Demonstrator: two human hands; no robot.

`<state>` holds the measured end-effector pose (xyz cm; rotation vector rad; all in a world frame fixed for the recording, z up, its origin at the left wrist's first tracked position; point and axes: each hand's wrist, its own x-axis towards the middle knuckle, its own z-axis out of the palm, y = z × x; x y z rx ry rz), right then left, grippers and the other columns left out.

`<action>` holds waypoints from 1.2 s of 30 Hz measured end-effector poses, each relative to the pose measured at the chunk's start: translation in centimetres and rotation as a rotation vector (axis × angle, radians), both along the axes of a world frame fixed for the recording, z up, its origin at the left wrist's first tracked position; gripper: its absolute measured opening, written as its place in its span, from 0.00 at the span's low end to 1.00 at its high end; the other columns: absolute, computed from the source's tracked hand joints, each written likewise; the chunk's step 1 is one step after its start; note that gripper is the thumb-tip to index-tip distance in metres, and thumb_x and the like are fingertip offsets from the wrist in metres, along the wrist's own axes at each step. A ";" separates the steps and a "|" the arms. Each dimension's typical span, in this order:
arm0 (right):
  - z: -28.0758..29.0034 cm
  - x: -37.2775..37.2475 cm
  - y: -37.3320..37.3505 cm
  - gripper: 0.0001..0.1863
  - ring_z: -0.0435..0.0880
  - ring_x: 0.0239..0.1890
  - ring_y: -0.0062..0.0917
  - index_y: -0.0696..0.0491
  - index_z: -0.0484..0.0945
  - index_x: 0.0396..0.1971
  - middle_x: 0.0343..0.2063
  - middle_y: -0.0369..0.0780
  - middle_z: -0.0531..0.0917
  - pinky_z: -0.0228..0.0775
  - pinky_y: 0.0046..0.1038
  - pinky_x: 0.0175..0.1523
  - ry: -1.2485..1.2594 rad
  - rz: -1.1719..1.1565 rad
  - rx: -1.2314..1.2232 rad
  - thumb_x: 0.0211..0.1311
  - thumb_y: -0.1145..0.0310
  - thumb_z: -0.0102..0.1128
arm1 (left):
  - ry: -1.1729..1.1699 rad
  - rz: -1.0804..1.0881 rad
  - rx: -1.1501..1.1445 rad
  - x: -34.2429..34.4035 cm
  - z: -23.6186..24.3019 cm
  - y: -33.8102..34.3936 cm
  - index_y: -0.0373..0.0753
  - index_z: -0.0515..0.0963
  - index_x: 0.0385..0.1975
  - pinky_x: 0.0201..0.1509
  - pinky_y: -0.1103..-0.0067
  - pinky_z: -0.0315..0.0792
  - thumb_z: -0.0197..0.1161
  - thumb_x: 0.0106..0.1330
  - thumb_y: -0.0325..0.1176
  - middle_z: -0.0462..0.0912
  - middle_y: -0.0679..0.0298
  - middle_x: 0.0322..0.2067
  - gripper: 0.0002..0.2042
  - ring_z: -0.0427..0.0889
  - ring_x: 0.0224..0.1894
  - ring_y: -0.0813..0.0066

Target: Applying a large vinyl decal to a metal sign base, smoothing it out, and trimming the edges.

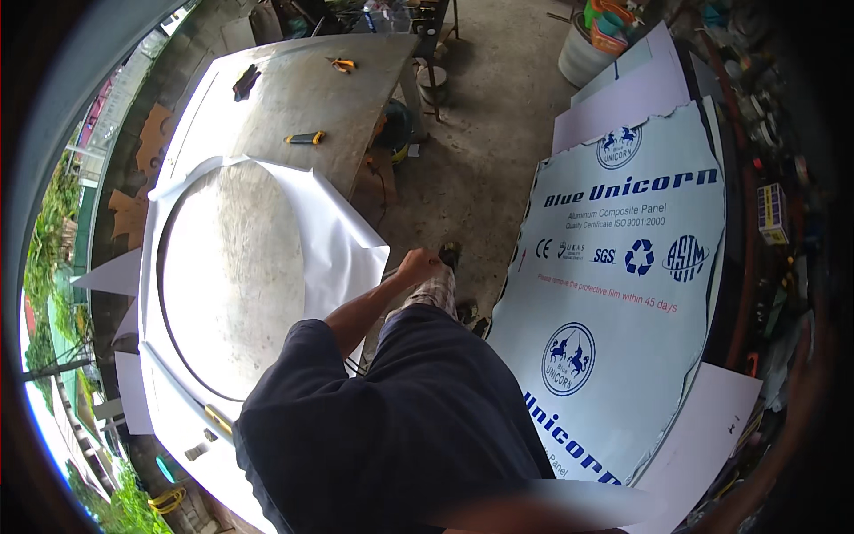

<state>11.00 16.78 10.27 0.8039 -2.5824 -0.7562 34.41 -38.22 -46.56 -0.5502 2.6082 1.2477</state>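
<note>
My left hand [421, 265] is closed, held out in front of my body above the plaid cloth at my leg [438, 294]. Whether anything lies inside its fingers is hidden. To its left, a white sheet [342, 240] with a large round opening lies on the metal-topped table [347, 107]; bare metal shows through the opening. The sheet's near corner is lifted and creased, close to my left wrist. At the lower edge, a skin-coloured smear [525, 512] appears to be my right hand or forearm; its fingers cannot be made out. A pale blurred shape lies beside it.
On the table lie a yellow-and-black utility knife [305, 139], an orange-handled tool [342, 65] and a dark crumpled item [245, 82]. A yellow tool [218, 420] rests near the sheet's lower edge. Film-covered panels [614, 356] are stacked at right. A bucket [587, 53] stands behind.
</note>
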 end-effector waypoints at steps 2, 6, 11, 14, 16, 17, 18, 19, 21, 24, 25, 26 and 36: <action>-0.5 -3.7 -1.7 0.22 0.72 0.67 0.40 0.55 0.71 0.64 0.64 0.48 0.73 0.63 0.38 0.69 -0.022 0.085 -0.002 0.77 0.62 0.49 | -0.024 0.108 0.064 0.2 1.7 -0.3 0.40 0.86 0.35 0.39 0.69 0.79 0.66 0.57 0.39 0.87 0.54 0.30 0.12 0.88 0.36 0.62; -2.1 -9.0 -7.3 0.21 0.72 0.66 0.37 0.53 0.73 0.64 0.65 0.47 0.72 0.63 0.36 0.69 -0.069 0.210 -0.026 0.78 0.62 0.44 | 0.028 0.311 0.224 -0.6 1.1 -1.9 0.34 0.86 0.35 0.40 0.71 0.78 0.68 0.57 0.39 0.87 0.53 0.27 0.14 0.88 0.34 0.70; -5.8 -12.3 -20.2 0.16 0.83 0.45 0.37 0.56 0.79 0.55 0.45 0.44 0.82 0.73 0.35 0.51 -0.265 0.369 -0.507 0.70 0.70 0.58 | 0.059 0.349 0.191 -2.7 2.3 -5.8 0.30 0.85 0.32 0.32 0.75 0.73 0.66 0.64 0.42 0.85 0.60 0.21 0.17 0.81 0.26 0.80; -8.4 -14.5 -24.5 0.14 0.83 0.42 0.38 0.54 0.81 0.50 0.40 0.41 0.83 0.75 0.35 0.47 -0.261 0.327 -0.440 0.69 0.65 0.59 | 0.089 0.328 0.252 -4.9 4.5 -7.2 0.29 0.82 0.24 0.26 0.75 0.68 0.64 0.68 0.42 0.76 0.63 0.14 0.19 0.73 0.20 0.82; -10.5 -14.9 -25.3 0.13 0.82 0.34 0.35 0.52 0.81 0.51 0.33 0.41 0.81 0.74 0.36 0.41 -0.233 0.378 -0.474 0.69 0.66 0.60 | 0.145 0.227 0.250 -9.2 4.0 -8.6 0.29 0.81 0.22 0.26 0.75 0.67 0.63 0.68 0.42 0.73 0.65 0.12 0.20 0.71 0.19 0.82; -11.2 -15.2 -25.7 0.13 0.82 0.34 0.35 0.51 0.81 0.50 0.31 0.41 0.80 0.73 0.37 0.41 -0.309 0.323 -0.481 0.68 0.66 0.60 | 0.102 0.200 0.256 -10.5 3.6 -9.3 0.30 0.82 0.23 0.25 0.76 0.66 0.64 0.68 0.41 0.73 0.66 0.13 0.18 0.71 0.19 0.82; -11.7 -15.1 -26.0 0.12 0.83 0.37 0.35 0.51 0.82 0.48 0.33 0.40 0.82 0.75 0.37 0.44 -0.336 0.263 -0.462 0.68 0.65 0.59 | 0.053 0.194 0.260 -11.5 3.9 -9.7 0.31 0.82 0.25 0.25 0.76 0.65 0.64 0.68 0.40 0.73 0.68 0.14 0.17 0.71 0.19 0.82; -12.3 -15.3 -26.3 0.12 0.85 0.40 0.35 0.50 0.83 0.47 0.35 0.39 0.84 0.76 0.38 0.46 -0.367 0.207 -0.445 0.68 0.64 0.59 | 0.054 0.182 0.260 -12.6 4.2 -10.0 0.31 0.82 0.25 0.25 0.76 0.65 0.64 0.68 0.40 0.73 0.68 0.14 0.17 0.71 0.19 0.82; -14.0 -16.7 -24.6 0.11 0.84 0.38 0.35 0.51 0.83 0.47 0.33 0.40 0.83 0.75 0.37 0.44 -0.358 0.157 -0.485 0.68 0.66 0.59 | 0.104 0.178 0.457 -15.8 7.9 -9.4 0.31 0.83 0.32 0.24 0.79 0.64 0.65 0.68 0.39 0.76 0.68 0.17 0.14 0.72 0.20 0.82; -15.6 -19.9 -21.3 0.11 0.84 0.36 0.36 0.52 0.83 0.47 0.33 0.42 0.84 0.74 0.36 0.42 -0.313 0.086 -0.567 0.68 0.67 0.60 | 0.108 0.168 0.494 -18.9 9.0 -10.5 0.31 0.83 0.37 0.25 0.81 0.64 0.66 0.67 0.39 0.78 0.67 0.20 0.14 0.72 0.21 0.83; -15.8 -20.9 -20.3 0.11 0.84 0.37 0.37 0.52 0.84 0.47 0.35 0.42 0.85 0.75 0.36 0.43 -0.272 0.049 -0.607 0.68 0.68 0.60 | 0.105 0.168 0.490 -19.7 9.4 -10.6 0.31 0.83 0.37 0.25 0.81 0.64 0.66 0.67 0.39 0.78 0.67 0.20 0.14 0.72 0.21 0.83; -15.3 -21.5 -19.8 0.11 0.86 0.36 0.38 0.55 0.84 0.46 0.38 0.45 0.87 0.76 0.36 0.43 -0.236 0.001 -0.656 0.68 0.69 0.59 | 0.096 0.178 0.498 -20.5 10.1 -10.5 0.31 0.83 0.37 0.25 0.81 0.64 0.66 0.67 0.39 0.78 0.67 0.20 0.14 0.73 0.22 0.82; -20.5 -39.9 -13.9 0.13 0.85 0.41 0.43 0.56 0.81 0.47 0.41 0.48 0.84 0.79 0.40 0.44 0.020 -0.037 -0.493 0.63 0.73 0.59 | -0.021 0.084 0.419 -30.4 6.4 -8.6 0.30 0.84 0.36 0.26 0.80 0.66 0.66 0.67 0.37 0.79 0.68 0.19 0.13 0.74 0.22 0.83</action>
